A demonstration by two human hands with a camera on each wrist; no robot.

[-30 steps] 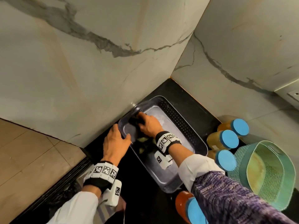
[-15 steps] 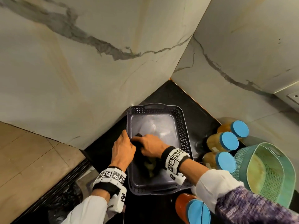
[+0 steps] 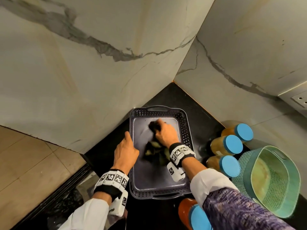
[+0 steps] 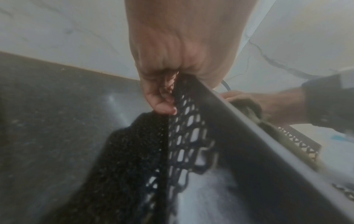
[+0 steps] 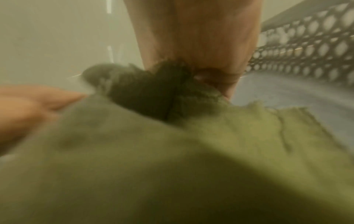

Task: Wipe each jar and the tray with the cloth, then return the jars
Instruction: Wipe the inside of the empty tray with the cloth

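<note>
Tray (image 3: pixel 158 183) sits empty of jars on the dark worktop (image 3: pixel 106 151) in the wall corner; its floor is being wiped now, so the tray step looks underway. Four blue-lidded jars (image 3: pixel 232 145) stand off to the R, none returned yet; whether they're wiped already, can't tell. Still left: finish tray, put jars back. Cloth (image 3: pixel 153 128) is bunched under the right hand (image 3: pixel 166 133), fingers curled round it, mid-tray. Left hand (image 3: pixel 127 151) pinches the L perforated rim, steadying.
</note>
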